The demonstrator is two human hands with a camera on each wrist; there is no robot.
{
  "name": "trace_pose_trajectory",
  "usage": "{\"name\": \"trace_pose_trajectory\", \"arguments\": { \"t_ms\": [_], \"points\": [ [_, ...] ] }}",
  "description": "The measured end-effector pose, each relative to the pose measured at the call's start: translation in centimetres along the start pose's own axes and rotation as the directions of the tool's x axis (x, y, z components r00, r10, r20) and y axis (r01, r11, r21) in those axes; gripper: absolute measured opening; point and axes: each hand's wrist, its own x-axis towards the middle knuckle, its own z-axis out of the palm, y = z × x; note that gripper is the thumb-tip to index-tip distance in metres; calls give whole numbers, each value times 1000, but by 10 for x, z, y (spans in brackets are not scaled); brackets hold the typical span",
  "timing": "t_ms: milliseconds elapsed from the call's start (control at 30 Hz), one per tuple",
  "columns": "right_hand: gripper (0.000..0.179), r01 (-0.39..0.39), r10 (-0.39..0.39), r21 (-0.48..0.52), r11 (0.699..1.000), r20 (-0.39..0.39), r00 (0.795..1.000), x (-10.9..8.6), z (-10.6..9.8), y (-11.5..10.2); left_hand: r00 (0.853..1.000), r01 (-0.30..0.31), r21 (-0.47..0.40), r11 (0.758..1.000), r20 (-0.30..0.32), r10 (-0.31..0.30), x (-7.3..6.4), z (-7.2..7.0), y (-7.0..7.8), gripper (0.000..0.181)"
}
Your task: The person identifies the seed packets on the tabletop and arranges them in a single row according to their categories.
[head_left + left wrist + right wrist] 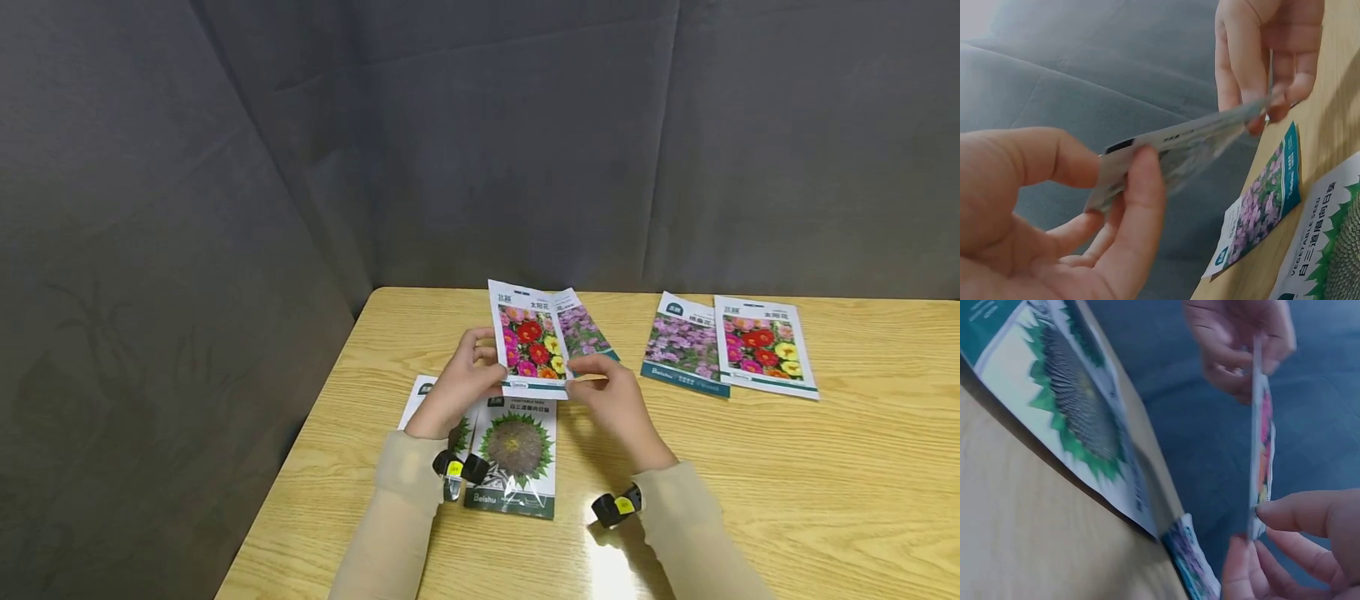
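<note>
Both hands hold up one seed packet [529, 343] with red, pink and yellow flowers on its front, raised over the table. My left hand [468, 379] pinches its left edge between thumb and fingers, and my right hand [611, 404] pinches the lower right corner. Edge-on, the same packet [1260, 444] shows as a thin strip in the right wrist view. Behind it lies a purple-flower seed packet [588, 335], partly covered. Below the hands lie two sunflower seed packets; the nearer one [517, 458] shows a big seed head, while the other [422, 390] is mostly hidden by my left hand.
On the right of the wooden table [862, 475] lie another purple-flower packet [681, 343] and another red-and-yellow-flower packet [768, 346], slightly overlapping. A grey curtain [517, 150] hangs behind the back edge and along the left side.
</note>
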Motion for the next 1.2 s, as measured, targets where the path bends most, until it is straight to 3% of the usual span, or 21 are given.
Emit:
{"name": "trace_pose_trajectory", "arguments": {
  "t_ms": [133, 333, 500, 667, 867, 1033, 1200],
  "points": [
    [40, -43, 43, 54, 998, 10, 999, -2, -15, -3, 997, 14, 46, 999, 82, -17, -1, -1, 0, 63],
    [46, -89, 86, 138, 986, 34, 996, -4, -37, -8, 979, 11, 103, 995, 200, -31, -2, 1, -3, 64],
    [48, -93, 89, 93, 991, 55, 995, -7, -55, -12, 965, -1, 158, 987, 259, -40, -3, 9, -5, 59],
    [45, -126, 123, 27, 992, 104, 987, -7, -66, -10, 962, -13, 241, 970, 268, -53, -6, 19, -7, 43],
    [44, -160, 168, -51, 986, 232, 958, -11, -75, -6, 956, -12, 327, 945, 280, -84, -8, 29, -7, 14],
    [36, -200, 226, -113, 973, 318, 921, -11, -82, -1, 941, 2, 355, 935, 315, -121, -9, 37, -9, 21],
    [25, -216, 258, -157, 964, 345, 903, -11, -88, 4, 926, 22, 360, 933, 345, -155, -10, 45, -13, 21]
  ]
}}
